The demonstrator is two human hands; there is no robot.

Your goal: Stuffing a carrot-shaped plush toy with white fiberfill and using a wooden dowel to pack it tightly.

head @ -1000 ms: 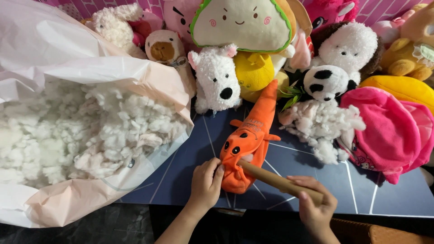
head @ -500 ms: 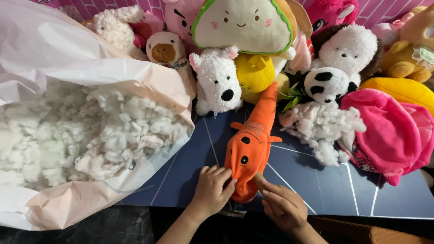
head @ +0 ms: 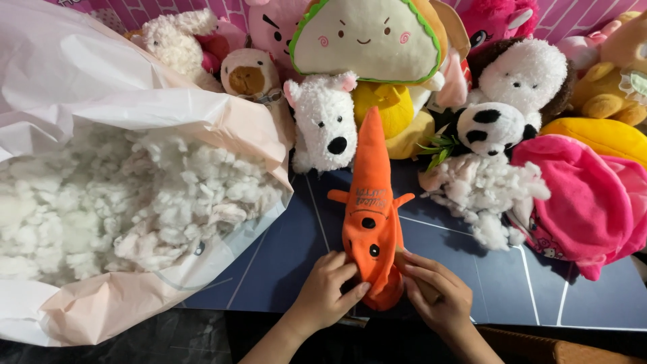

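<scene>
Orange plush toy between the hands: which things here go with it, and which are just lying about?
In hand:
- orange plush toy, gripped at its lower end by left hand and right hand
- bag of white stuffing
- loose stuffing clump

Lying about:
- white dog plush
- panda plush
- sandwich plush
- pink plush

Orange toy (head: 369, 222) soft matt plush; stuffing (head: 128, 202) fluffy fibre; bag (head: 101, 94) smooth plastic.
</scene>
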